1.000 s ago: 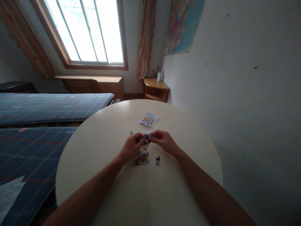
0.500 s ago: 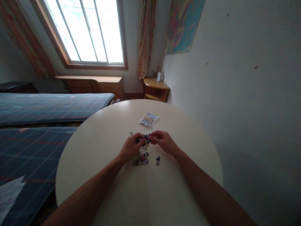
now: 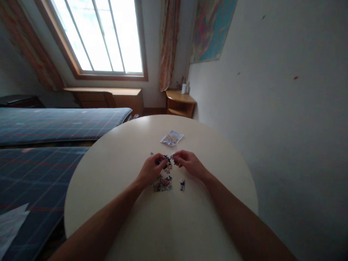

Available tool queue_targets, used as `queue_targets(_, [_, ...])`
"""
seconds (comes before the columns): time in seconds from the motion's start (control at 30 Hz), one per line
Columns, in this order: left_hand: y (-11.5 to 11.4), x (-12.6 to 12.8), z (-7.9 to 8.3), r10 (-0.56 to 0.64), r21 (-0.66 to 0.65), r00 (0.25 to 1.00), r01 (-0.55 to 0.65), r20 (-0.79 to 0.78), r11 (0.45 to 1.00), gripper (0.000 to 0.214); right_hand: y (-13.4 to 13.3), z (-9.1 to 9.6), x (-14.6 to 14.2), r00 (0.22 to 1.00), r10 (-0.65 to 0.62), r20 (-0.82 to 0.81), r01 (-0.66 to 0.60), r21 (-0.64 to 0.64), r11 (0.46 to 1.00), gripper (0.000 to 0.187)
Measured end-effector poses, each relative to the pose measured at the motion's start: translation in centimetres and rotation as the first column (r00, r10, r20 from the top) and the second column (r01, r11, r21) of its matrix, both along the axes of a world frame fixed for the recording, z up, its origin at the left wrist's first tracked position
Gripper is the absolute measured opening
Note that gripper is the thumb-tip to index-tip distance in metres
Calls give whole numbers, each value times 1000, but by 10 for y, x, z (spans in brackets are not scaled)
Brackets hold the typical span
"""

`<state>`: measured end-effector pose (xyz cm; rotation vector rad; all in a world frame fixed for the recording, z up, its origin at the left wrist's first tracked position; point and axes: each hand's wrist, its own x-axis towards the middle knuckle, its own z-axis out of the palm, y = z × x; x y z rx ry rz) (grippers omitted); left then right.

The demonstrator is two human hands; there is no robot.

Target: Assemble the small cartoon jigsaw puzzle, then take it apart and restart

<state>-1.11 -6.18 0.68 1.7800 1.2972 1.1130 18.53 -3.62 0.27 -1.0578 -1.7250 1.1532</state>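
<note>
Both my hands meet over the middle of a round cream table (image 3: 130, 203). My left hand (image 3: 151, 169) pinches a small dark jigsaw piece (image 3: 164, 160) at its fingertips. My right hand (image 3: 189, 163) pinches another small dark piece (image 3: 173, 158) just to the right of it; the two pieces sit a little apart. Under my left hand lies a joined patch of colourful puzzle pieces (image 3: 162, 183). A single loose piece (image 3: 182, 185) lies below my right hand, and a tiny one (image 3: 151, 154) lies left of my left fingers.
A small printed picture card (image 3: 172, 138) lies farther back on the table. Two beds with blue plaid covers (image 3: 54, 123) stand to the left. A wooden corner shelf (image 3: 179, 102) and a window are at the back, and a white wall runs along the right.
The dark pieces that my two hands held pressed together are now slightly apart, one in each hand. Both hands have stayed in about the same place.
</note>
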Motion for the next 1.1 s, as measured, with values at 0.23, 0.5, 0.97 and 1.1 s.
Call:
queue_targets(0.23, [0, -1, 0, 26, 11, 1000, -26, -10, 1000, 24, -1, 2, 7, 957, -112, 267, 78, 134, 988, 24])
queue_targets(0.5, [0, 0, 2, 11, 14, 1000, -11, -20, 1000, 25, -7, 10, 6, 873, -167, 457, 45, 265, 963, 19])
queue_targets(0.97, [2, -1, -7, -44, 5, 997, 44, 57, 999, 24, -11, 10, -6, 979, -120, 167, 87, 194, 977, 26])
queue_targets(1.1, [2, -2, -4, -30, -13, 998, 30, 50, 999, 23, -11, 11, -3, 982, -92, 164, 61, 189, 980, 26])
